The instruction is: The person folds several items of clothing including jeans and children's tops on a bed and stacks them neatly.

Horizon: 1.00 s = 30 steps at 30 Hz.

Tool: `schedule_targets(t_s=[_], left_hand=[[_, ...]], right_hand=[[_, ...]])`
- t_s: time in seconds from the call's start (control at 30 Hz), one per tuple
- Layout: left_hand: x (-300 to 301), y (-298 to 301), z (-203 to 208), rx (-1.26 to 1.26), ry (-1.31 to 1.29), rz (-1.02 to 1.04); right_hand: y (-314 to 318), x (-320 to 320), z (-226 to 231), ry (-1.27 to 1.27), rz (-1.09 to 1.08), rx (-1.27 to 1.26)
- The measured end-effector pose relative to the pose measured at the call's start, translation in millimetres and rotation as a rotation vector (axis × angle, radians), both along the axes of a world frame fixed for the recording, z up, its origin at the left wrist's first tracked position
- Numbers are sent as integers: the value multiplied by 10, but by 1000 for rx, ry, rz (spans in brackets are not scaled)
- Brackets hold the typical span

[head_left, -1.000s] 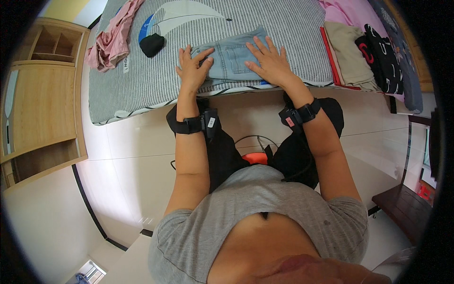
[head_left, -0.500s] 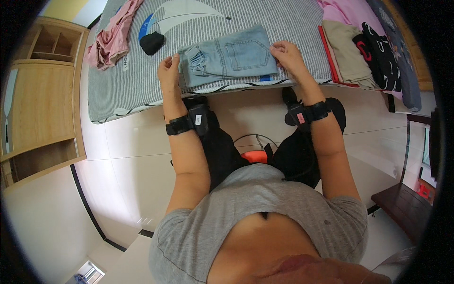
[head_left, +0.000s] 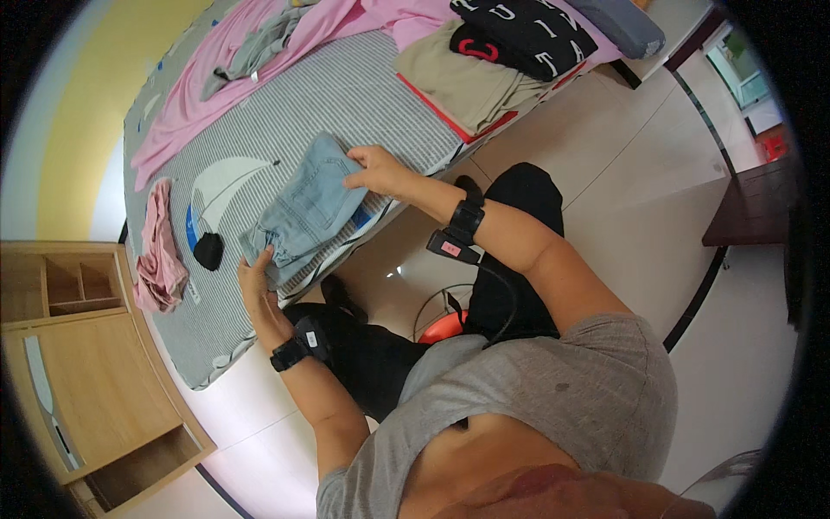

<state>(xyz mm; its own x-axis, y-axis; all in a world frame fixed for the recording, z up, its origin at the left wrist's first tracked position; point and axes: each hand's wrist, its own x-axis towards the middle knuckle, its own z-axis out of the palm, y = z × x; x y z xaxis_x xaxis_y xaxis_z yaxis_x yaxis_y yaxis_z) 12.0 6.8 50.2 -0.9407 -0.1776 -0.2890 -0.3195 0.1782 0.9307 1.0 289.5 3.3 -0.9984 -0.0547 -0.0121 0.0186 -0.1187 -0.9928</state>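
A folded pair of light-blue jeans lies on the near part of the bed, a pocket facing up. Its gathered waist end is held by my left hand, thumb on top and fingers closed at the edge. At the opposite end my right hand pinches the denim between thumb and fingers. Whether the jeans are lifted off the bed I cannot tell. To the left of them sit a small black bundle of cloth and a crumpled pink garment.
The striped bed carries a folded stack with a beige garment and a black printed garment toward the right. A pink sheet and a grey garment lie farther back. A wooden cabinet stands left; a dark wooden bench stands right.
The view has swung to the right, so the bed now slants and the stack appears nearer the middle. My hands have closed on the two ends of the jeans.
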Motion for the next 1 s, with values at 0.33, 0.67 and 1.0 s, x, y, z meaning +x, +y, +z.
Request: schedule_targets(t_s=[0.33, 0.67, 1.0], left_hand=[[-230, 1879, 597, 514, 221, -225], [-372, 3487, 478, 739, 66, -315], [-499, 3804, 163, 701, 11, -331]], right_hand=[[1713, 265, 993, 453, -495, 65], [3090, 320, 991, 381, -847, 88], [3172, 200, 792, 537, -1040, -208]])
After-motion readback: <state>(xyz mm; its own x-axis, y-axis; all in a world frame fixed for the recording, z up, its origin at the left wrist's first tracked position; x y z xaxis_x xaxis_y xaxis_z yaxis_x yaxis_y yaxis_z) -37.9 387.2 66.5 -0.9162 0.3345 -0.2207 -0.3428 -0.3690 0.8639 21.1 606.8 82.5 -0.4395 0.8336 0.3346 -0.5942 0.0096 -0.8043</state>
